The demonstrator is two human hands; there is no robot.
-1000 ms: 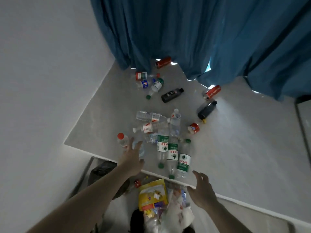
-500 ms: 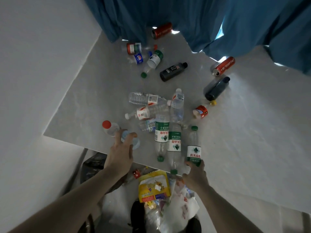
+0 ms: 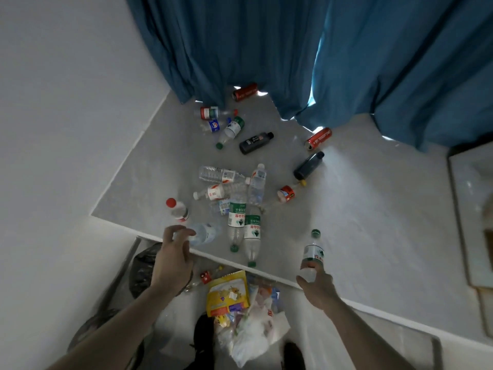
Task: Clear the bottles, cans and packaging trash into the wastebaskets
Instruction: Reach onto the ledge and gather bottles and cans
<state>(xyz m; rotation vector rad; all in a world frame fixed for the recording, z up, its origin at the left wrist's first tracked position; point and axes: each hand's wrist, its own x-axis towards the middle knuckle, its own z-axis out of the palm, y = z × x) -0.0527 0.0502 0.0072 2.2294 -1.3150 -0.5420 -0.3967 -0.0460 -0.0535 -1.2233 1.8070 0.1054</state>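
Spanning most of the view was the grey table (image 3: 373,222), strewn with bottles and cans. Below its near edge sat a full wastebasket (image 3: 248,321). The right hand (image 3: 317,289) gripped a green-capped bottle (image 3: 312,256) above that edge. The left hand (image 3: 170,260) curled round a clear bottle (image 3: 205,233) at the edge.

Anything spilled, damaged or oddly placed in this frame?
No spill shows. The bottles and red cans lie scattered on their sides across the table, as expected. One oddity: packaging trash is heaped on the floor below the table edge, apparently outside the black-lined wastebasket.
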